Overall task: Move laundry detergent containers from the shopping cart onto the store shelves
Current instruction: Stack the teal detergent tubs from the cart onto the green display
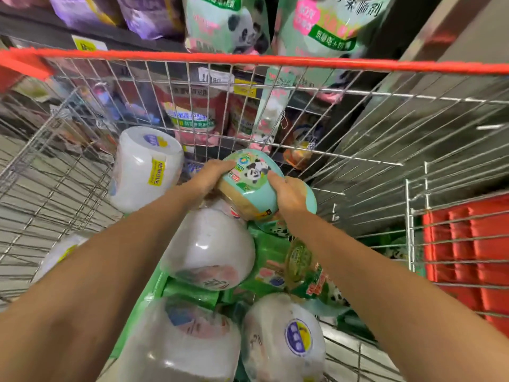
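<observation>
Detergent tub (250, 186) held, near cart mesh (198, 132)

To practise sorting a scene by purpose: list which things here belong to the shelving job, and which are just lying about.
Job: panda tub, gripped by left hand and right hand; white tubs; cart; shelf.
Lying about: price tag; red flap; purple pouches.

Mint panda detergent tub (249, 186), tilted, in cart (248, 59)
</observation>
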`<state>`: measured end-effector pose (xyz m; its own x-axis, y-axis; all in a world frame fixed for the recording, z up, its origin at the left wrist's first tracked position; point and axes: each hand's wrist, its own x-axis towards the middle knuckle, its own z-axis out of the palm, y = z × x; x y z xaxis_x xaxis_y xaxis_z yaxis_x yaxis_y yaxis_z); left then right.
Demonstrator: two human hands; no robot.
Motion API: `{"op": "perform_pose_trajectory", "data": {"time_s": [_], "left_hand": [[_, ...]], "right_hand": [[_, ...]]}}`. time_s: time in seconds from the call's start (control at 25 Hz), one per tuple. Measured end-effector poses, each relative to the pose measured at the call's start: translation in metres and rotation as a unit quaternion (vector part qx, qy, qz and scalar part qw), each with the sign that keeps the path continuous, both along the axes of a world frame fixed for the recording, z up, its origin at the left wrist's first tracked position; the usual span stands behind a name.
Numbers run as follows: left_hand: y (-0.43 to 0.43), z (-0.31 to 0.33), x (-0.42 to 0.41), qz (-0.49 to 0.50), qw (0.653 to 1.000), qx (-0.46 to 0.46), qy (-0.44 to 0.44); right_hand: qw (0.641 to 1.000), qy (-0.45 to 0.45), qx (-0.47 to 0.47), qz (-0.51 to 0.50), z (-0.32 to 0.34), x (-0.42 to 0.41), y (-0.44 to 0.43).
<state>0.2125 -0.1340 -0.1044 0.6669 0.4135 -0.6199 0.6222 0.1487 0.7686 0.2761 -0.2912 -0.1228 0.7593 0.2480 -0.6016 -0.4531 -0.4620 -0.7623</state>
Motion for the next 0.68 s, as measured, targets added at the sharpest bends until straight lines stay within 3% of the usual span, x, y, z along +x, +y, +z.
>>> {"op": "perform_pose_trajectory", "data": {"time_s": [0.08,0.2,0.4,0.52,0.68], "left_hand": [[-0.003,0.001,-0.007,0.019,0.999,-0.036,-0.026],[-0.006,0.010,-0.023,0.064,0.992,-0.071,-0.083],[-0.028,0.069,-0.056,0.062,0.983,-0.068,-0.161],[-0.038,0.119,-0.082,0.089,0.962,-0.119,-0.230],[-0.051,0.178,-0.132,0.169,0.939,-0.088,-0.286]], "right_hand": [[0.999,0.007,0.048,-0.017,0.003,-0.005,-0.003],[0.976,0.104,0.184,-0.058,0.018,-0.014,-0.019],[0.981,0.095,0.152,0.074,0.092,-0.033,-0.065],[0.961,0.120,0.176,0.175,0.138,-0.058,-0.078],[0.938,0.159,0.264,0.157,0.177,-0.098,-0.085]]}}
